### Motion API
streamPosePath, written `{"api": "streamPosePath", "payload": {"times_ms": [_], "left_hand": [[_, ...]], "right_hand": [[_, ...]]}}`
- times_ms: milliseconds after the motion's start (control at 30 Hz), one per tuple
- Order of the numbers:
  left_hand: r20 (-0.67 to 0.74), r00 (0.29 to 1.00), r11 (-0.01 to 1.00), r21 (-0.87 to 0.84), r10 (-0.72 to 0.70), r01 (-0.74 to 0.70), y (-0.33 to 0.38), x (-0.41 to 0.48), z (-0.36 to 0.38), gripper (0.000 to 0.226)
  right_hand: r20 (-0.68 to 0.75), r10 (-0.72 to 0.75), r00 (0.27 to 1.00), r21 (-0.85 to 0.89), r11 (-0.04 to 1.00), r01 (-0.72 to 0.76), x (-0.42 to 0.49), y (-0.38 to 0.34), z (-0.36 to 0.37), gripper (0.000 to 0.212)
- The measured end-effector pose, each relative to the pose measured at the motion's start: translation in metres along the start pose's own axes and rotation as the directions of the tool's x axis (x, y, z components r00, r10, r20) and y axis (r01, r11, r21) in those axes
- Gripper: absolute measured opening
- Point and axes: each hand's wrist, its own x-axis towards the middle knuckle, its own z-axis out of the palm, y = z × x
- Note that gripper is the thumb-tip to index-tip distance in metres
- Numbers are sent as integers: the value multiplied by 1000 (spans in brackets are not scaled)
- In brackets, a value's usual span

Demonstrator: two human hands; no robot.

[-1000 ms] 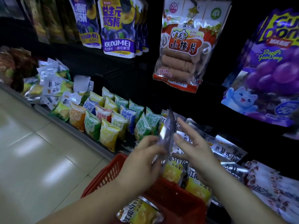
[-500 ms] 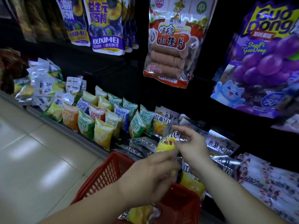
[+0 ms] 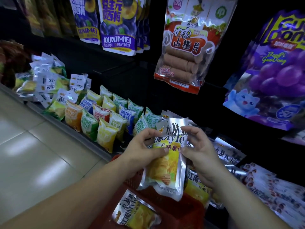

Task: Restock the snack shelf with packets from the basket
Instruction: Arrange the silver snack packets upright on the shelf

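Along the left stretch of the shelf's front edge [image 3: 14, 96], small puffed snack packets [image 3: 105, 116] stand in rows, green, yellow, orange and blue. Above them hang purple plum bags [image 3: 117, 25].

Your left hand [image 3: 142, 151] grips the left edge of a silver-and-yellow potato chip packet [image 3: 166, 167], thumb pressed across its front and fingers curled behind the top corner. You hold the packet upright, face toward you, above the far rim of the red basket [image 3: 181, 210] and just in front of the shelf. Your right hand [image 3: 199, 152] pinches the packet's right edge, fingers bent round the top.

A matching packet [image 3: 135, 214] lies in the basket near its left wall. More of the same packets [image 3: 229, 151] lie on the shelf to the right, under a hawthorn-slice bag [image 3: 184, 52] and a purple grape bag [image 3: 270, 76].
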Motion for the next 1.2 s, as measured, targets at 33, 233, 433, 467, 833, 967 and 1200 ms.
{"api": "streamPosePath", "payload": {"times_ms": [33,233,433,467,833,967,1200], "left_hand": [[-19,999,999,-28,-29,29,-1,3,-2,40],[-62,998,999,27,-27,28,-7,10,-10,33],[-39,991,961,250,130,-117,5,29,-23,20],[-55,987,960,247,148,-130,8,37,-24,19],[-197,978,957,290,70,-10,-21,178,-55,19],[-142,985,917,372,-93,141,-76,197,-65,13],[33,970,833,519,-242,190,-126,200,-78,50]], "right_hand": [[12,19,1000,25,1000,-20,0,-1,0,53],[-109,-121,987,-215,972,95,4,2,3,54],[-34,-192,981,-600,789,134,48,-26,12,75],[-15,-148,989,-649,754,103,61,-28,14,67],[-162,-145,976,-539,842,36,201,26,15,12],[-59,-177,982,-642,760,99,223,67,20,11],[-120,-360,925,-713,680,173,214,99,-1,19]]}}
